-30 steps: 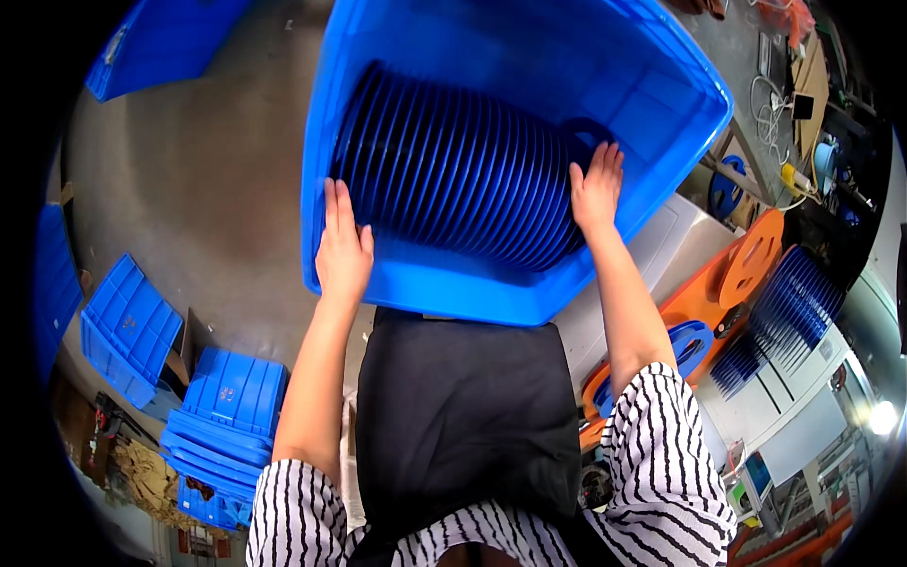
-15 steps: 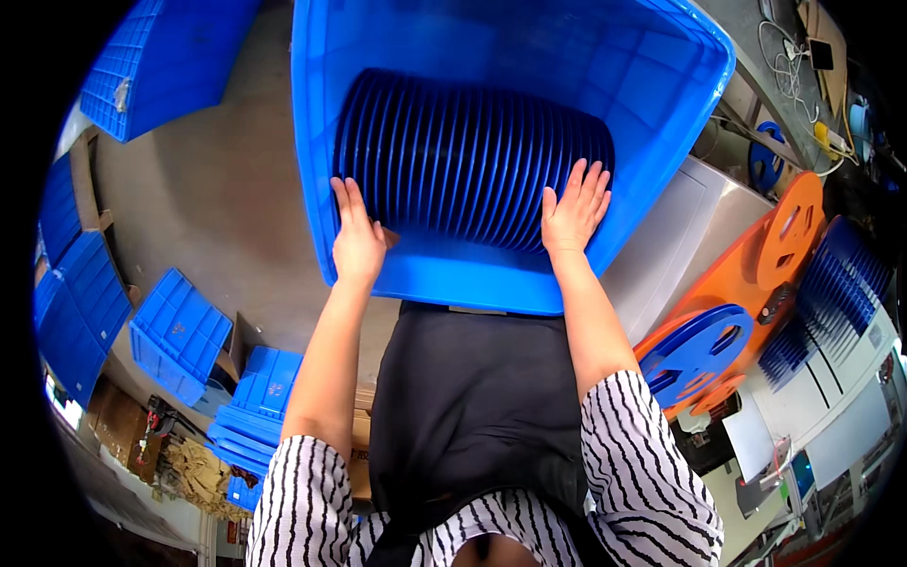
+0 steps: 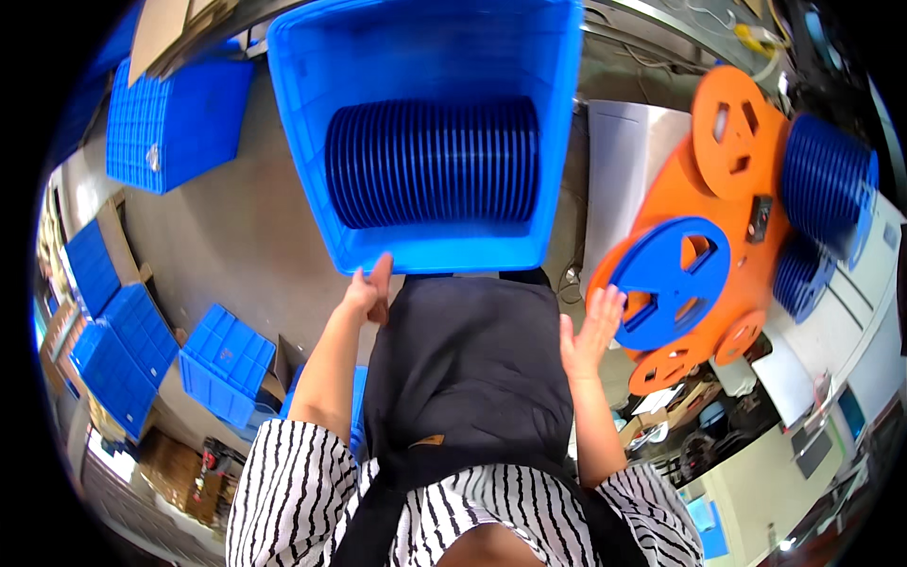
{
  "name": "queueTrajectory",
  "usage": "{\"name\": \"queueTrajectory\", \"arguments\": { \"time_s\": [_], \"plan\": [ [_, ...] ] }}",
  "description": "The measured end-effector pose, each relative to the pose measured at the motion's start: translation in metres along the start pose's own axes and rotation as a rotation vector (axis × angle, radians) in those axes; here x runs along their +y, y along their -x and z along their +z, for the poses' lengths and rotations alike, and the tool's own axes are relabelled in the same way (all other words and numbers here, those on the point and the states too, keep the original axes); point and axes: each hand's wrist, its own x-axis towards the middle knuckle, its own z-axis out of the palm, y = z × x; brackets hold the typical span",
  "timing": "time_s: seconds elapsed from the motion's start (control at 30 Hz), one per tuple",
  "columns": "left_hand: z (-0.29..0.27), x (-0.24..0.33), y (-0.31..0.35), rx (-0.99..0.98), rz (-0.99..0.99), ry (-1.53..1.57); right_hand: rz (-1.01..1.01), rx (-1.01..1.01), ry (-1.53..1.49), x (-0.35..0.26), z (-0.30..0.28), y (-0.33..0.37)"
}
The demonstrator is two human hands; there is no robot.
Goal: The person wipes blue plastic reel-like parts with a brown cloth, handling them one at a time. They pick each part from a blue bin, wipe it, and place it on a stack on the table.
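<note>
A row of dark blue reels [image 3: 435,163] lies on its side, packed close together, in a deep blue plastic crate [image 3: 444,248] in front of me. Just outside the crate's near left corner is my left hand [image 3: 367,293], empty, its fingers stretched and slightly blurred. My right hand [image 3: 591,333] holds nothing, fingers spread, near the edge of a bright blue reel [image 3: 673,283]. That reel sits on an orange machine [image 3: 661,203] with round orange discs. Whether my right fingertips touch the reel, I cannot tell.
More dark blue reels [image 3: 824,184] stand in a row beyond the orange machine. A grey metal box [image 3: 619,156] stands between crate and machine. Several blue crates [image 3: 225,364] lie at the left, with another large one [image 3: 179,123] at the far left.
Both hands have come off the row of reels and out of the crate. My right hand has moved right, toward the orange machine. The view has turned, with the machine now nearer the middle.
</note>
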Motion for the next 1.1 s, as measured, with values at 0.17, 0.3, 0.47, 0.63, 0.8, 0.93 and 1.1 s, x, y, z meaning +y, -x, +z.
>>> {"name": "queueTrajectory", "arguments": {
  "time_s": [0.17, 0.3, 0.47, 0.63, 0.8, 0.93, 1.1],
  "plan": [
    [-0.003, 0.024, 0.075, -0.246, -0.05, -0.575, 0.562, 0.094, -0.105, 0.065, 0.002, 0.062],
    [-0.02, 0.021, 0.061, -0.271, 0.125, -0.536, 0.576, 0.035, 0.063, 0.075, 0.01, 0.052],
    [-0.031, 0.07, 0.098, -0.25, 0.135, -0.404, 0.544, 0.074, 0.178, 0.066, 0.003, 0.021],
    [-0.012, 0.117, 0.147, -0.229, 0.281, -0.451, 0.512, 0.0, -0.051, 0.087, 0.003, 0.011],
    [-0.005, 0.136, 0.171, -0.278, 0.297, -0.387, 0.585, 0.254, -0.305, 0.052, -0.083, -0.009],
    [-0.007, 0.154, 0.194, -0.375, 0.433, -0.044, 0.621, 0.713, -1.202, 0.013, -0.172, 0.009],
    [-0.011, 0.207, 0.241, -0.457, 0.66, 0.297, 0.565, 0.918, -1.871, 0.002, -0.215, 0.014]
  ]
}}
